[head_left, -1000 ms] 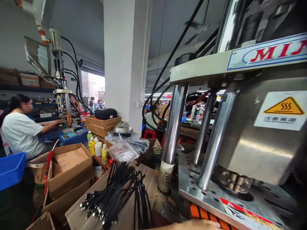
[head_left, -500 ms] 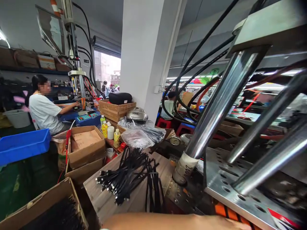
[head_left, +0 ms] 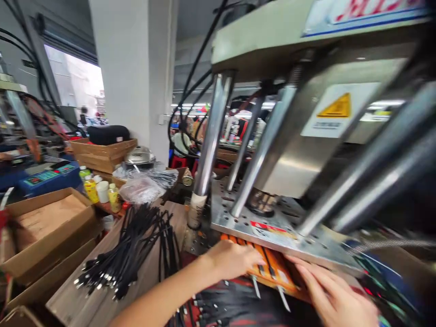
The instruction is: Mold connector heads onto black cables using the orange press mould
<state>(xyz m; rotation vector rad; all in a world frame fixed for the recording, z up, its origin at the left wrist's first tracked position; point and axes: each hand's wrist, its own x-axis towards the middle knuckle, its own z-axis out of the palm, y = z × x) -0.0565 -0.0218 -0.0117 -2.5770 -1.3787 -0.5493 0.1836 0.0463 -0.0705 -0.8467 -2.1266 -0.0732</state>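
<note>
An orange mould plate (head_left: pixel 277 268) with black cables laid across it sits under the front edge of the press. My left hand (head_left: pixel 235 260) reaches over its left part, fingers bent together and fingertips down at the cable ends; what they hold is hidden. My right hand (head_left: pixel 335 293) is at the plate's right end, fingers stretched out along its edge and slightly blurred. Two pale strips (head_left: pixel 283 298) stick out from the plate's front. Below it lie several black cables (head_left: pixel 225 302) with metal plugs, on a dark and red surface.
The press's steel plate (head_left: pixel 225 215) and chrome columns (head_left: pixel 213 141) stand close above my hands. A pile of black cables (head_left: pixel 119 254) lies on a wooden board (head_left: pixel 68 290) at left. Cardboard boxes (head_left: pixel 51 227), bottles (head_left: pixel 114 197) and a plastic bag (head_left: pixel 141 190) are beyond.
My view has swung right toward the press, and the co-worker at left is out of sight. Both my hands now show at the orange plate; before, only a forearm crossed the bottom edge.
</note>
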